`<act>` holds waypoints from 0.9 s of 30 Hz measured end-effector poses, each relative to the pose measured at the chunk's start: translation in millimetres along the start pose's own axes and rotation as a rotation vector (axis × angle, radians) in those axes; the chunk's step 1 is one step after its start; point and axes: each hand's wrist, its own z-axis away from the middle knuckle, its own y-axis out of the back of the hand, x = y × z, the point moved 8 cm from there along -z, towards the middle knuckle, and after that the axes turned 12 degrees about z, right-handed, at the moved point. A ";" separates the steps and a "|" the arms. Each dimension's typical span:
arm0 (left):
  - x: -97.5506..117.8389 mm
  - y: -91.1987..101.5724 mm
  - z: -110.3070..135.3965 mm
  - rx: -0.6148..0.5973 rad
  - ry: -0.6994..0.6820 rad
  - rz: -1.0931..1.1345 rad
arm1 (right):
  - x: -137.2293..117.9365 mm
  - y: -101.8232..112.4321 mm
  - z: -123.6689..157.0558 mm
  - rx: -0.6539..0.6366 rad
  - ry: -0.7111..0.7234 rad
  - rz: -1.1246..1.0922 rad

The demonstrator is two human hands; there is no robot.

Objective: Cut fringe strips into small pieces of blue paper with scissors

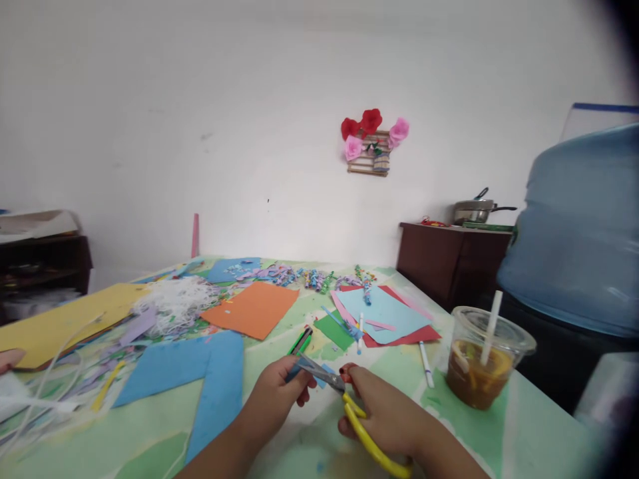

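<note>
In the head view, my right hand (pixel 382 406) is closed around the yellow handles of a pair of scissors (pixel 367 436). The blades point left, towards my left hand (pixel 277 392). Between the thumb and fingers of that hand is a small piece of blue paper (pixel 293 369), partly hidden by the fingers and blades. A green utility knife (pixel 301 341) lies on the table just beyond my left hand. Under the blades, a small blue scrap (pixel 327 372) shows on the tablecloth.
A lidded plastic cup with a straw (pixel 479 372) stands at right, beside a white marker (pixel 426 364). Blue paper (pixel 219 379), orange paper (pixel 254 309) and light blue paper (pixel 389 313) lie around. White shredded strips (pixel 174 303) pile up at left; another person's hand (pixel 10 359) shows there.
</note>
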 end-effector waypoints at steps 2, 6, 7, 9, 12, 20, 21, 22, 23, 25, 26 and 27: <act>-3.8 -1.8 0.4 -0.016 0.005 -0.024 | 0.0 -0.3 1.6 0.016 0.000 0.000; -6.4 4.3 -1.1 0.041 -0.053 -0.095 | -0.2 0.7 3.5 0.021 0.014 0.005; -6.7 5.2 -2.0 0.044 -0.059 -0.125 | 0.5 1.8 3.3 0.026 0.014 0.011; -7.8 3.7 -3.2 0.011 -0.044 -0.173 | 1.8 3.4 2.5 0.030 0.015 0.035; -6.4 1.8 -2.0 -0.022 -0.021 -0.177 | 1.4 3.4 1.7 0.025 0.025 0.066; -4.1 2.1 -1.4 -0.003 -0.065 -0.142 | 0.0 3.3 3.0 0.042 0.021 0.078; -3.3 1.8 -0.8 -0.002 -0.065 -0.117 | -0.3 3.1 3.6 0.041 0.018 0.069; -2.3 0.1 0.0 -0.017 -0.064 -0.098 | -0.7 2.6 4.1 0.036 0.017 0.057; -2.2 -3.0 0.8 -0.050 -0.050 -0.088 | -1.0 2.8 4.3 0.038 0.017 0.045; -0.6 -5.0 1.5 -0.063 -0.043 -0.051 | -1.8 2.7 3.8 0.033 0.029 0.025; -1.3 -5.9 1.4 -0.069 -0.029 -0.034 | -1.5 3.3 3.2 0.036 0.029 0.022; -2.3 -6.4 1.2 -0.070 -0.017 -0.018 | -1.1 3.5 2.6 0.033 0.026 0.020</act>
